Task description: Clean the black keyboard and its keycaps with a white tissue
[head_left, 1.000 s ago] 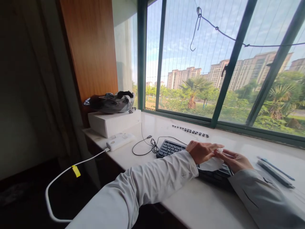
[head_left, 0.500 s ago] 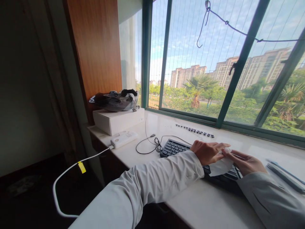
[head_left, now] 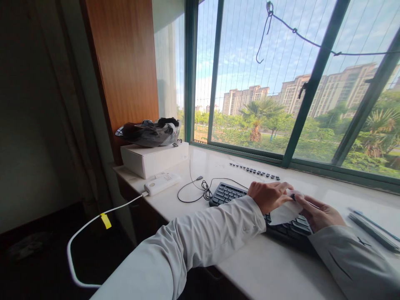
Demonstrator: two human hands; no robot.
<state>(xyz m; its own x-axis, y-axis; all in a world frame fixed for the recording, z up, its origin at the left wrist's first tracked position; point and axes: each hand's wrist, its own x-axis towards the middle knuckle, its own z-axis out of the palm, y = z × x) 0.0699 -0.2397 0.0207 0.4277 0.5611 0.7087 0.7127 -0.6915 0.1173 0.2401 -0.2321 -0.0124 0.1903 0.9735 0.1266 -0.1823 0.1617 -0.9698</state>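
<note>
A black keyboard [head_left: 229, 193] lies on the white stone sill [head_left: 250, 266] under the window. Over its right half, my left hand [head_left: 269, 196] is curled with its fingers pinching a white wipe [head_left: 283, 213]. Facing it, my right hand [head_left: 317, 213] pinches something small and dark against the same wipe; it looks like a keycap, but it is too small to be sure. A row of small black keycaps [head_left: 253, 171] sits beyond the keyboard near the window frame.
A white box [head_left: 153, 158] topped with a dark bagged bundle [head_left: 146, 132] stands at the left end. A white power strip [head_left: 161, 183] with its white cable [head_left: 93, 221] lies in front of it. A thin black cable [head_left: 200, 189] coils beside the keyboard. Pens [head_left: 373, 231] lie at right.
The view has shifted slightly. My left fingers have curled down from stretched flat to a pinch on the wipe, and both hands stay over the keyboard's right half.
</note>
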